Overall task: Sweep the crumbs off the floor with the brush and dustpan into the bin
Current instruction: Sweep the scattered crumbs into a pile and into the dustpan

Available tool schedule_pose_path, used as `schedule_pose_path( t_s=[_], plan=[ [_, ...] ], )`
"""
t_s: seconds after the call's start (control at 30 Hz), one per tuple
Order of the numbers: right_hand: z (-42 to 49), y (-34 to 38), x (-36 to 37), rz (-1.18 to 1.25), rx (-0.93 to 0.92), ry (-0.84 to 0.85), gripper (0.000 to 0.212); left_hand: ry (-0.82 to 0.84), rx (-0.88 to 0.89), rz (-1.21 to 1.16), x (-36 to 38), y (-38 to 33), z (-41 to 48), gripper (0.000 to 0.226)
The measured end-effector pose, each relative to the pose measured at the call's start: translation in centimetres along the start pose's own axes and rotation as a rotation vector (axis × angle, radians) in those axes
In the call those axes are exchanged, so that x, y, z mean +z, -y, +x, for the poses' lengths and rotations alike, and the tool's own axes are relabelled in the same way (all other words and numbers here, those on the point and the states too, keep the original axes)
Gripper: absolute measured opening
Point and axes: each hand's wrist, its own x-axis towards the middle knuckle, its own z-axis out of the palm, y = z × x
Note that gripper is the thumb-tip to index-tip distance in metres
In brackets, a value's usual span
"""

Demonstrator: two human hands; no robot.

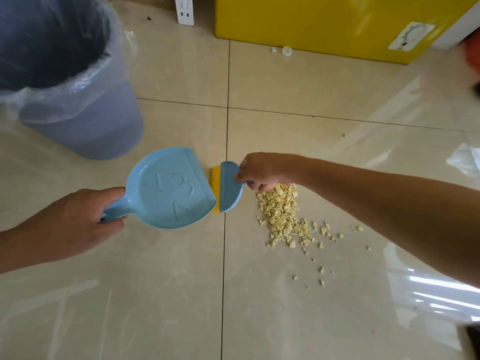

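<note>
A light blue dustpan (171, 188) lies low over the beige floor tiles, its pan bare, and my left hand (75, 224) grips its handle. My right hand (262, 171) holds a small blue brush (230, 188) with yellow bristles, pressed against the dustpan's open lip. A pile of pale yellow crumbs (281, 214) lies on the floor just right of the brush, partly under my right hand, with stray bits scattered toward the lower right. The grey bin (85, 120), lined with a clear plastic bag, stands at the upper left behind the dustpan.
A large yellow box (324, 24) stands at the back, with two small white caps (285, 51) on the floor before it. A white packet (184, 9) leans at the back. Clear plastic wrap (465, 159) lies at the right edge.
</note>
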Motion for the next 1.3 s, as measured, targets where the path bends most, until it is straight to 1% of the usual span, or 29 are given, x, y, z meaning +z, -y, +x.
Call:
schedule_pose_path(
  t_s=[0.07,0.13,0.2,0.3,0.37,0.47,0.5,0.6,0.7,0.77,0.87,0.97,1.07,1.17,1.23,1.3],
  plan=[
    [0.3,-1.2,0.6,-0.106,0.016,-0.033,0.031,0.001,0.004,-0.015,-0.1,-0.5,-0.2,0.041],
    [-0.4,-2.7,-0.5,-0.151,0.040,-0.048,0.027,-0.013,0.006,-0.014,-0.2,-0.4,-0.7,0.039],
    [-1.6,-3.9,-2.0,-0.181,0.078,-0.071,0.023,-0.009,0.006,0.000,-0.2,0.0,-1.2,0.039],
    [-2.9,-4.4,-4.0,-0.185,0.118,-0.117,0.026,-0.010,-0.019,0.014,-0.1,1.1,-1.9,0.036],
    [-3.0,-3.3,-4.0,-0.110,0.095,-0.121,0.025,-0.002,-0.023,0.039,0.2,2.0,-2.2,0.031],
    [-1.8,-0.9,-2.3,0.156,0.026,-0.080,0.024,0.040,-0.035,0.069,0.2,3.0,-2.5,0.037],
    [-1.1,-0.3,-1.7,0.196,0.012,-0.095,0.025,0.043,-0.042,0.065,0.3,3.1,-2.5,0.036],
    [0.6,0.4,-0.2,0.188,0.028,-0.149,0.018,0.033,-0.022,0.070,0.5,2.4,-2.5,0.027],
    [0.3,-0.8,1.0,0.170,0.098,-0.073,0.022,0.035,0.007,0.056,0.6,1.6,-2.5,0.023],
    [-0.7,-2.5,2.0,0.114,0.140,-0.031,0.026,0.032,0.009,0.043,0.6,1.9,-2.6,0.022],
    [-2.3,-5.5,2.9,0.021,0.189,0.012,0.023,0.042,0.025,0.043,0.9,2.3,-2.7,0.024],
    [-4.3,-7.0,2.4,-0.013,0.209,0.024,0.019,0.041,0.024,0.022,0.8,1.8,-2.6,0.018],
    [-6.1,-6.6,0.8,-0.063,0.148,0.005,0.020,0.056,0.036,0.032,0.9,1.2,-2.2,0.008],
    [-7.4,-4.7,0.7,-0.102,-0.010,0.043,0.021,0.049,0.047,0.032,1.0,0.7,-1.5,0.010],
    [-7.9,-3.2,2.5,-0.290,-0.134,0.091,0.021,0.031,0.053,0.028,1.1,0.4,-0.8,0.010],
    [-7.6,-2.3,5.1,-0.587,-0.237,0.088,0.022,0.023,0.048,0.044,1.2,0.5,-0.4,0.011]
  ],
)
